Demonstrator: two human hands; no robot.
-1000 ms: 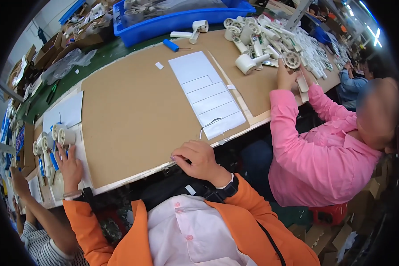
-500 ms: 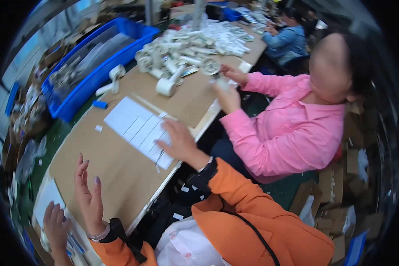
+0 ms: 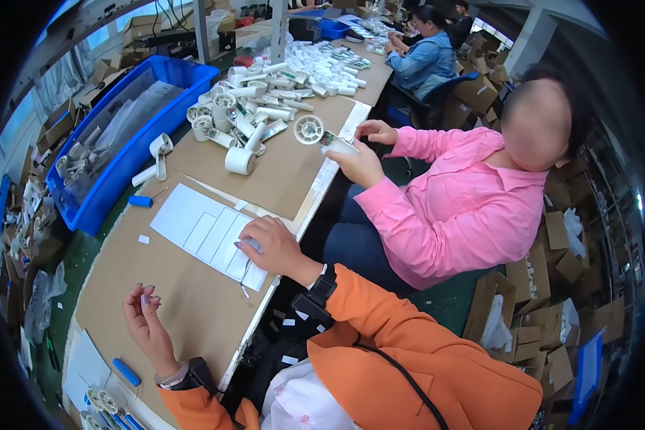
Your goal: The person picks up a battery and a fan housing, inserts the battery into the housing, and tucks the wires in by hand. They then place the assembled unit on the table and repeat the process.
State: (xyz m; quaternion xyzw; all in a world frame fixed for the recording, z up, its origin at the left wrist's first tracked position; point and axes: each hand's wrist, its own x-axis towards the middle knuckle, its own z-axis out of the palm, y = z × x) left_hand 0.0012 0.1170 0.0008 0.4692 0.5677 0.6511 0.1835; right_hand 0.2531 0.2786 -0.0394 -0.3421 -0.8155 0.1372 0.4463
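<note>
White, black-ruled paper sheet (image 3: 175, 217) on flat brown cardboard (image 3: 107, 287) | your right hand (image 3: 272, 245) now curled over it, pinch indeterminable | your left hand (image 3: 149, 326) newly loosely bent-fingered, apparently empty; only right engages sheet

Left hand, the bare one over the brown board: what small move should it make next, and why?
Perhaps the left hand should reach toward the loose blue cylinder. I can see nothing in that hand, and the cylinder lies close by on the table, while the right hand is farther off at the lined white sheet.
</note>
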